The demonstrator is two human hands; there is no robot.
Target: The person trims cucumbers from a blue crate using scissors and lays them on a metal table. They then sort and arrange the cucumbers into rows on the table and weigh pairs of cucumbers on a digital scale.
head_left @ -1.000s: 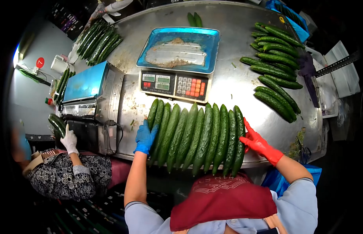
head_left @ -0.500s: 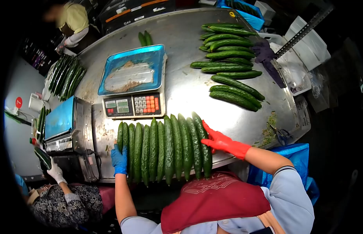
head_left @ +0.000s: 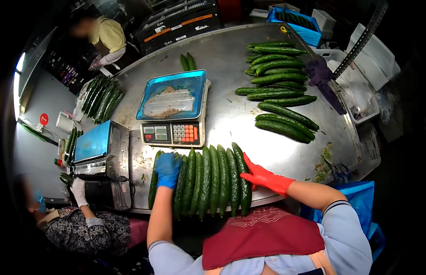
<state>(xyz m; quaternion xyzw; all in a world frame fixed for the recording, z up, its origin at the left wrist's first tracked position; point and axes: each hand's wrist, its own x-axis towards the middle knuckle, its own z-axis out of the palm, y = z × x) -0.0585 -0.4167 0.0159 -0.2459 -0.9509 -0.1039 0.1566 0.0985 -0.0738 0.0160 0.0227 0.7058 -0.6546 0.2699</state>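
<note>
A row of several long, dark green cucumbers (head_left: 205, 183) lies side by side along the front edge of the metal table. My left hand (head_left: 168, 170), in a blue glove, curls over the row near its left end; the cucumber beneath it is mostly hidden. One cucumber (head_left: 154, 181) lies just left of that hand, slightly tilted. On the right, my right hand (head_left: 263, 176) wears a red glove. Its fingers are stretched out against the side of the outermost cucumber (head_left: 243, 183).
Behind the row stands a scale (head_left: 172, 105) with a blue tray. More cucumbers (head_left: 281, 91) are stacked at the right, near a purple cloth (head_left: 320, 78) and scissors (head_left: 341, 172). A second scale (head_left: 94, 146) is at left, beside a co-worker's gloved hand (head_left: 79, 191). Another person stands far left.
My left hand has moved from the row's left side up and over its left-end cucumbers. My right hand stays against the right end. The camera view has shifted, moving the scene rightward and down.
</note>
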